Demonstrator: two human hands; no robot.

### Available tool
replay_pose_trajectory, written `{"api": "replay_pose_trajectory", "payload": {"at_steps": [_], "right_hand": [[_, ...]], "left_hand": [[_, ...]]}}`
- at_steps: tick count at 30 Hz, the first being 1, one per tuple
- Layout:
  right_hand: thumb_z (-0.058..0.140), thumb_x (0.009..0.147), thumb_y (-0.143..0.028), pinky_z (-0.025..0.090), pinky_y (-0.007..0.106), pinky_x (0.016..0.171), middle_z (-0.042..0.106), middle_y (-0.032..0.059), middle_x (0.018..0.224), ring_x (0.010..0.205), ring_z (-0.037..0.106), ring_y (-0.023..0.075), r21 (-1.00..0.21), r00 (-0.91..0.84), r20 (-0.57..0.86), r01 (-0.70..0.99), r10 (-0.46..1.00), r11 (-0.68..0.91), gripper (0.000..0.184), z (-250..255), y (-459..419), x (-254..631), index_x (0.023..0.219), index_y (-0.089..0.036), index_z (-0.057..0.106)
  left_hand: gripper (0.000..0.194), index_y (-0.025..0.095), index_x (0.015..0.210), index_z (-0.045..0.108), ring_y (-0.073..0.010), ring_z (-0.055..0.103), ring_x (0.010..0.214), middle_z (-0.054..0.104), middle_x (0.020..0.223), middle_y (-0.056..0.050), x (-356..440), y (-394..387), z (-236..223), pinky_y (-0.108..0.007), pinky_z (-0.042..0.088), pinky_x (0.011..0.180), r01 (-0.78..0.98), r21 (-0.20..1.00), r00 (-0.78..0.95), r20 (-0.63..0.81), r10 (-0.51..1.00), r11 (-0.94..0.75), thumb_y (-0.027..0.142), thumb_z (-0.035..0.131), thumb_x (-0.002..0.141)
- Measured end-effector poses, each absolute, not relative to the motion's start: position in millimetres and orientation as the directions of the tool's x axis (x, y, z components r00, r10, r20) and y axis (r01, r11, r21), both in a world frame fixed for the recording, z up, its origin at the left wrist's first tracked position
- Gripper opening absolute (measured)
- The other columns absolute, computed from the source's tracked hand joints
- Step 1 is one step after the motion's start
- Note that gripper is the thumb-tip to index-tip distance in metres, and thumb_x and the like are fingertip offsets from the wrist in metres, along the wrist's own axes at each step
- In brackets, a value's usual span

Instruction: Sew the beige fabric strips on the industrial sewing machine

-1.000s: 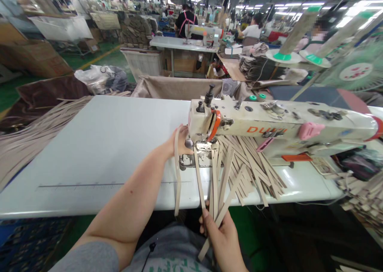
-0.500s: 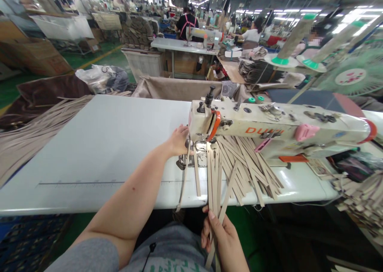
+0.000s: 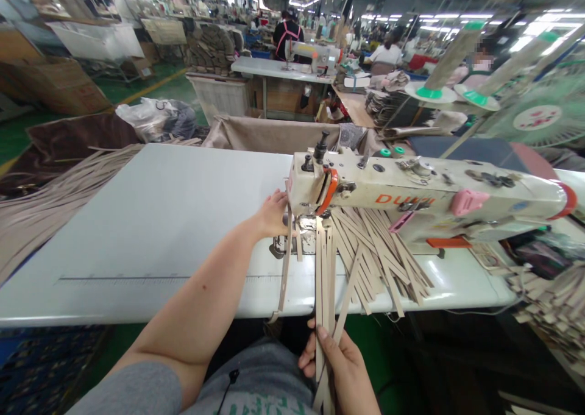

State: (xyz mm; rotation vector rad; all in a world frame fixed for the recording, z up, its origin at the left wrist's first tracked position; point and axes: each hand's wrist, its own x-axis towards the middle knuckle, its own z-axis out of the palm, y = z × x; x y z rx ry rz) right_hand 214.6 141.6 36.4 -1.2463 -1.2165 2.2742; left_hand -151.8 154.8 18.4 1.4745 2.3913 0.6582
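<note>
Glossy and pale, the table [image 3: 173, 202] spreads beneath my view, smooth enough, I would guess, for narrow stock to slide over. From afar I watch my right hand [image 3: 340, 354] just beyond the near edge, thumb and fingers pinched on a sheaf of strips [image 3: 326, 281] whose far ends reach the machine [image 3: 365, 183]; held low like this, they seem to lie roughly side by side and within reach. My left hand [image 3: 273, 215] rests close against the machine's head, fingertips partly hidden, so I cannot tell how firm its grip is. Near it a short end [image 3: 300, 247] shows, and a band [image 3: 286, 275] runs down to the table's edge. Flat, matte and beige, the strips look like pliant leather, or something similar. More crisscross in a loose pile [image 3: 379, 250] under the cream-coloured arm, perhaps kept there for handiness.
</note>
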Motion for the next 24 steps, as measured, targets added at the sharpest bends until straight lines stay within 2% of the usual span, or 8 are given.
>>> {"api": "replay_pose_trajectory", "payload": {"at_steps": [7,11,18,22,24], "right_hand": [[0.1,0.078,-0.073,0.057,0.027,0.056,0.079,0.0038,0.074,0.06,0.077,0.0196,-0.772,-0.559,-0.577,0.136,0.595,-0.621,0.062,38.3,139.1,212.0,0.095,-0.018,0.076],[0.096,0.075,-0.081,0.057,0.028,0.055,0.079,0.0037,0.072,0.058,0.076,0.0195,-0.787,-0.552,-0.573,0.163,0.606,-0.595,0.069,37.4,139.5,212.0,0.091,-0.018,0.074],[0.095,0.079,-0.08,0.054,0.026,0.052,0.079,0.0035,0.072,0.053,0.07,0.0153,-0.793,-0.563,-0.565,0.168,0.603,-0.586,0.067,36.1,140.6,213.4,0.094,-0.018,0.074],[0.096,0.079,-0.077,0.053,0.025,0.051,0.078,0.0036,0.073,0.055,0.072,0.0166,-0.786,-0.57,-0.562,0.142,0.599,-0.602,0.067,33.7,141.4,215.5,0.099,-0.017,0.077],[0.099,0.078,-0.073,0.054,0.026,0.053,0.079,0.0036,0.075,0.056,0.072,0.0165,-0.778,-0.561,-0.571,0.139,0.599,-0.612,0.065,32.3,141.8,217.0,0.102,-0.016,0.078]], "left_hand": [[0.094,0.025,0.146,0.073,-0.0493,0.04,0.165,0.057,0.167,-0.016,-151.2,152.8,20.8,-0.061,0.034,0.14,0.763,0.526,-0.458,0.029,0.888,0.376,0.054,0.105,0.062],[0.091,0.024,0.145,0.073,-0.0483,0.04,0.166,0.058,0.167,-0.016,-151.5,153.3,21.9,-0.062,0.033,0.141,0.762,0.53,-0.457,0.031,0.889,0.373,0.052,0.104,0.064],[0.09,0.02,0.147,0.068,-0.0483,0.049,0.161,0.061,0.163,-0.019,-152.6,156.4,19.3,-0.063,0.043,0.135,0.716,0.553,-0.546,0.064,0.835,0.426,0.047,0.101,0.068],[0.086,0.018,0.149,0.066,-0.0472,0.048,0.161,0.058,0.166,-0.02,-155.0,154.5,22.0,-0.065,0.039,0.138,0.711,0.565,-0.545,0.065,0.836,0.419,0.038,0.098,0.071],[0.084,0.019,0.147,0.067,-0.0452,0.05,0.16,0.06,0.164,-0.02,-158.6,150.8,25.3,-0.064,0.039,0.139,0.711,0.604,-0.512,0.091,0.854,0.361,0.037,0.097,0.071]]}}
